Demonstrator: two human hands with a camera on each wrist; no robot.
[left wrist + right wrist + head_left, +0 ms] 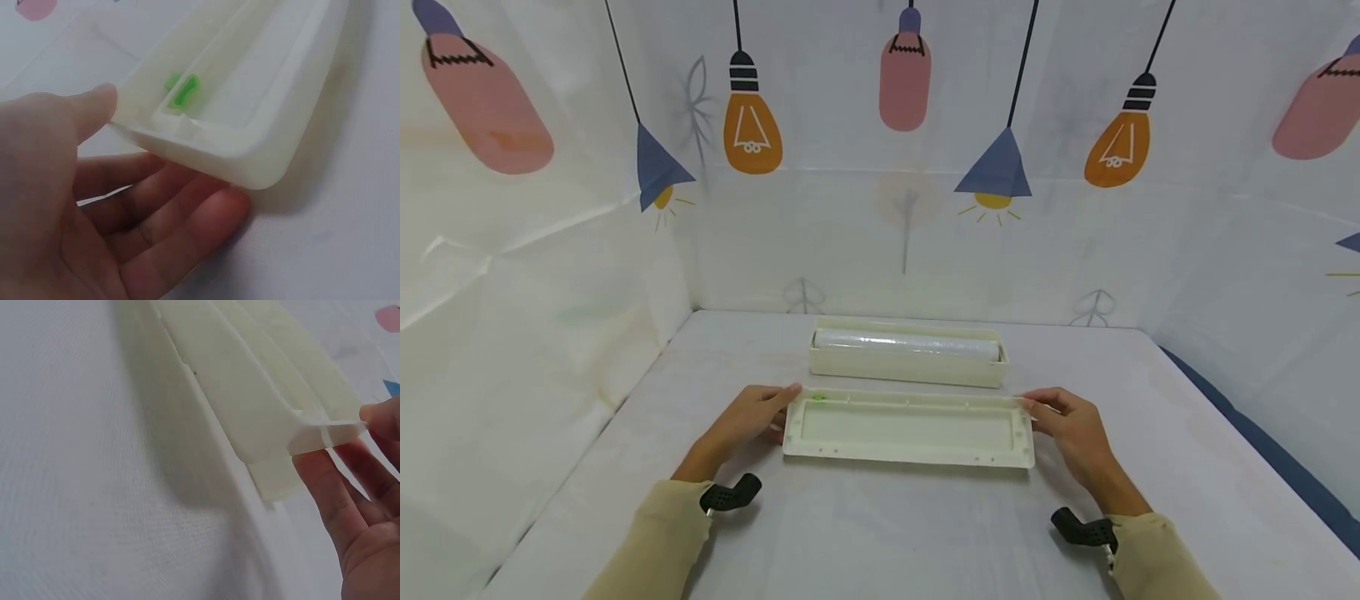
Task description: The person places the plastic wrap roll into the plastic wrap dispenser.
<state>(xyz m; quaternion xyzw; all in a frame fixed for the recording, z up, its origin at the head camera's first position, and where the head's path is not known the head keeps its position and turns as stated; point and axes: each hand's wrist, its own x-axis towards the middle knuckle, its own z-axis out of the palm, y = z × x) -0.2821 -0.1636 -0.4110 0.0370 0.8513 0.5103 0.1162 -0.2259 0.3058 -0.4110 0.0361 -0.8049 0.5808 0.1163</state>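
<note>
Cream lid [907,427], edges [792,433] (left grip [747,419], right grip [1075,429])

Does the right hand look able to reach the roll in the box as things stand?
Probably not: the right hand holds an end of the lid. If freed, its way looks clear, since the box is open above the roll.

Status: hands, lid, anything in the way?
Left hand, right hand gripping opposite ends of cream lid. Hollow side showing. Open box beyond; no obstruction seen.
</note>
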